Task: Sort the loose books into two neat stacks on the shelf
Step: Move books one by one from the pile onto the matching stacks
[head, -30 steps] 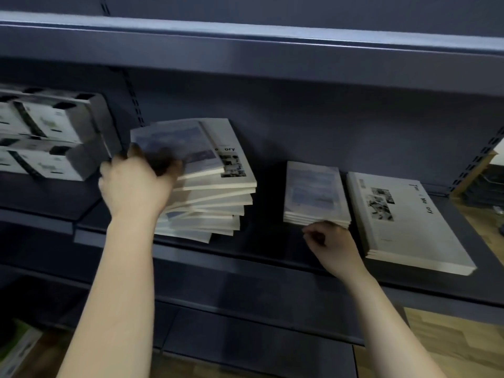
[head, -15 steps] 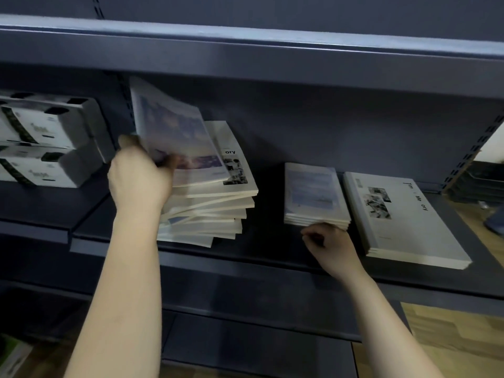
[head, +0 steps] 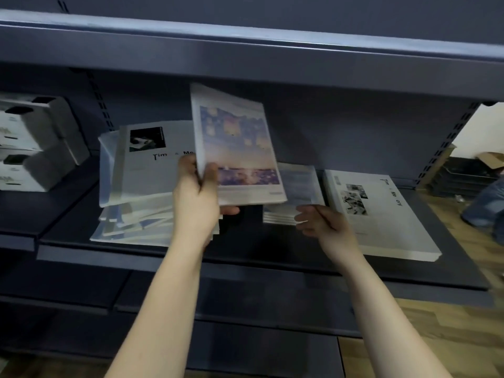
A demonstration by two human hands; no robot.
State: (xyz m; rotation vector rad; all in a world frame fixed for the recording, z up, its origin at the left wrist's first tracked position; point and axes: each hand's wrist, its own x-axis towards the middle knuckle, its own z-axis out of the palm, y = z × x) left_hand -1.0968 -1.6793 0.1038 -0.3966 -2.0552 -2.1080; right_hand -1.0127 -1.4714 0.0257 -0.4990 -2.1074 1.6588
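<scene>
Clasping a pastel-cover book above the shelf's middle, the left grip leaves a jumbled pile unsorted at the left end, while the right grip hovers, released, by the small stack beside the larger stack toward the right end.

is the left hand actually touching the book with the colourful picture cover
Touching. The head view shows the left hand gripping the lifted book at its lower left edge, thumb pressed on the front cover.

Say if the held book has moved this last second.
Yes: the book in the left hand went right, off the pile toward the small stack.
</scene>
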